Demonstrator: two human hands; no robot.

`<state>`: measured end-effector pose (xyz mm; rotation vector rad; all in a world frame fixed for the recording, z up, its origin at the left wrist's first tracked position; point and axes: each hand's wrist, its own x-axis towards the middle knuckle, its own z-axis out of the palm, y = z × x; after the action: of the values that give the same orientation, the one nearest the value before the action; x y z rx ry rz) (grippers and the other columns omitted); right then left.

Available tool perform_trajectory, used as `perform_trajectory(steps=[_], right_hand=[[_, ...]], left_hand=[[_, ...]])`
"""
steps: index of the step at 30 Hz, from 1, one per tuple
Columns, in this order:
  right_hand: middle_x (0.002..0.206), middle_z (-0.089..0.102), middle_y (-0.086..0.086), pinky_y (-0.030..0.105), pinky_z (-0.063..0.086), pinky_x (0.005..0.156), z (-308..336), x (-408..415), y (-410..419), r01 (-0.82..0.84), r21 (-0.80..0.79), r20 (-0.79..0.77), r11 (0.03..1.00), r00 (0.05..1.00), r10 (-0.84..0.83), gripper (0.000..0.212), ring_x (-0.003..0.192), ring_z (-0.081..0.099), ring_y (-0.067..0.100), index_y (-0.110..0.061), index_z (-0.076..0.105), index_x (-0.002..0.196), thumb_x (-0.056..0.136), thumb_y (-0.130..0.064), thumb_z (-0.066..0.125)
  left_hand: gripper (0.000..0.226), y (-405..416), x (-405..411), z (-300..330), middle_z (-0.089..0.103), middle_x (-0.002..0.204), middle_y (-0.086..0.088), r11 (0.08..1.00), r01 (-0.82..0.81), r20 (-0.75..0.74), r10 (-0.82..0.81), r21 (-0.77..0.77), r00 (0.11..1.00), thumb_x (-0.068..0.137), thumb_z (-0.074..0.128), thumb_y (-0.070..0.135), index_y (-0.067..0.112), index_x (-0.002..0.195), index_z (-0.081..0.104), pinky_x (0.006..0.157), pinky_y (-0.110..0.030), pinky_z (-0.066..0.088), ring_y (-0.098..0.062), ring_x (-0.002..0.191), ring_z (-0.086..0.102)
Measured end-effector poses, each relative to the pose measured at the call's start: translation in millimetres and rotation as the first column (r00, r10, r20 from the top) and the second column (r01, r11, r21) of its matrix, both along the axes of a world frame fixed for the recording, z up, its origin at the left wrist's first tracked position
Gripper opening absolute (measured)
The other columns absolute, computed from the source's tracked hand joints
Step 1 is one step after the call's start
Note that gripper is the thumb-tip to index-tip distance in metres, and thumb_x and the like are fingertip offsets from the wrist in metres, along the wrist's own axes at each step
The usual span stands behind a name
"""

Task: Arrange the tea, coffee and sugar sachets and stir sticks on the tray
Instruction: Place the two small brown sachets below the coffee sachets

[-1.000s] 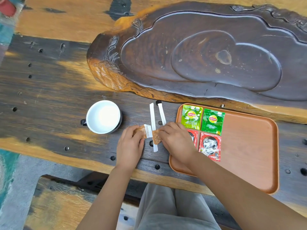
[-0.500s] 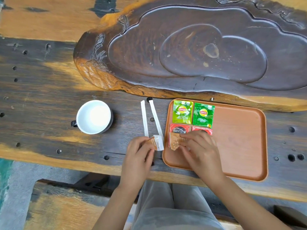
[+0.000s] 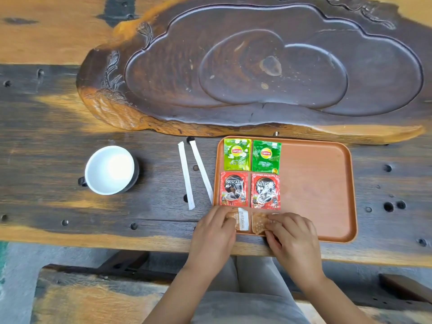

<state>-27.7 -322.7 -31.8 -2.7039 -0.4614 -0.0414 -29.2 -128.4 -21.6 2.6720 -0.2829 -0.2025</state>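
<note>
Both hands palm-down at tray [image 3: 327, 239] near edge, fingers pinching one sugar sachet each.

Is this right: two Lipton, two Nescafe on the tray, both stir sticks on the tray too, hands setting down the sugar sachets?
Not quite. In the head view the two stir sticks lie on the table, left of the tray, not on it. The rest holds: two Lipton sachets, two Nescafe sachets, and the left hand and right hand on the sugar sachets.

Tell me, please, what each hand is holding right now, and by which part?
Each holds a sugar sachet on the tray: left hand at the left end of one, right hand at the right end of another.
</note>
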Motion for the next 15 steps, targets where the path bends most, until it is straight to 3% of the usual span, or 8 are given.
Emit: perform_trajectory(steps=[3,7,15], right_hand=[[0.097,0.069,0.002,0.033,0.04,0.077,1.2,-7.1,1.3,-0.004,-0.003,-0.024,1.0,1.0,0.004,0.024,0.095,0.054,0.021,-0.012,0.07,0.094,0.085,-0.025,0.052],[0.11,0.067,0.006,0.035,0.043,0.083,-0.6,-21.6,3.1,-0.09,-0.001,-0.084,0.996,0.992,0.089,0.039,0.1,0.054,0.024,-0.011,0.067,0.11,0.093,-0.031,0.038],[0.125,0.061,0.006,0.04,0.043,0.089,-0.8,-29.5,-6.2,-0.136,-0.078,-0.183,0.988,0.976,0.12,0.044,0.112,0.053,0.027,-0.014,0.064,0.118,0.095,-0.032,0.032]], left_hand=[[0.022,1.3,-6.8,4.1,0.06,0.116,-0.006,1.0,0.001,-0.004,-0.001,-0.009,1.0,0.073,0.065,0.017,0.013,0.095,0.064,0.086,-0.031,0.048,-0.018,0.113,0.048],[0.034,0.3,-19.5,1.1,0.058,0.118,-0.004,0.997,0.078,-0.023,-0.077,0.014,0.997,0.078,0.055,0.029,0.018,0.11,0.06,0.091,-0.034,0.044,-0.019,0.113,0.045],[0.038,4.0,-29.9,-8.0,0.055,0.123,-0.008,0.992,0.1,-0.028,-0.098,0.072,0.995,0.079,0.052,0.029,0.018,0.114,0.061,0.1,-0.037,0.031,-0.023,0.117,0.043]])
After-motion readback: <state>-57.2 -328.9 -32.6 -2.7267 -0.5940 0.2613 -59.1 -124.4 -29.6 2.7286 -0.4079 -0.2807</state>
